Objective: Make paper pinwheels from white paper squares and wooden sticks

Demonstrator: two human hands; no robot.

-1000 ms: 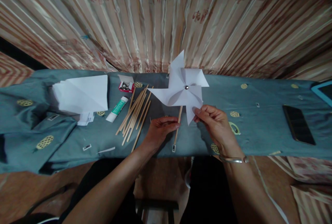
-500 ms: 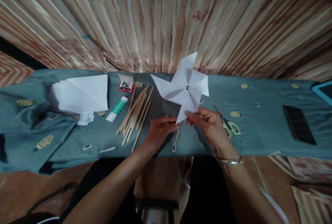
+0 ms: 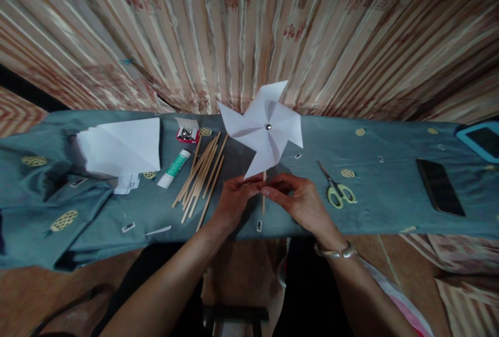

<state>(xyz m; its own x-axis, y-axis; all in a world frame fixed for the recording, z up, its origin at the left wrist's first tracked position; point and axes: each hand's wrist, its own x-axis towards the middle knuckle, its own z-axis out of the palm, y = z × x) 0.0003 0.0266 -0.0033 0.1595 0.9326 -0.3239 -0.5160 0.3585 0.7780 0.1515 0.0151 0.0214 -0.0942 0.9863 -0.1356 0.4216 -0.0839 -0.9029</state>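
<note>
A white paper pinwheel faces me above the table, a shiny metal pin at its centre. Its wooden stick comes down below the paper blades. My left hand is closed, thumb and fingers pinching the stick just under the lowest blade. From the other side my right hand pinches the same stick, its thumb tip meeting the left thumb. Part of the stick is hidden by the fingers.
Left of the hands lie loose wooden sticks, a glue stick, a red box of pins and white paper sheets. To the right are scissors, a black phone and a blue-framed device.
My right hand has left the pinwheel's lower blade and moved down to the stick. The pinwheel has turned slightly and shifted left in view.
</note>
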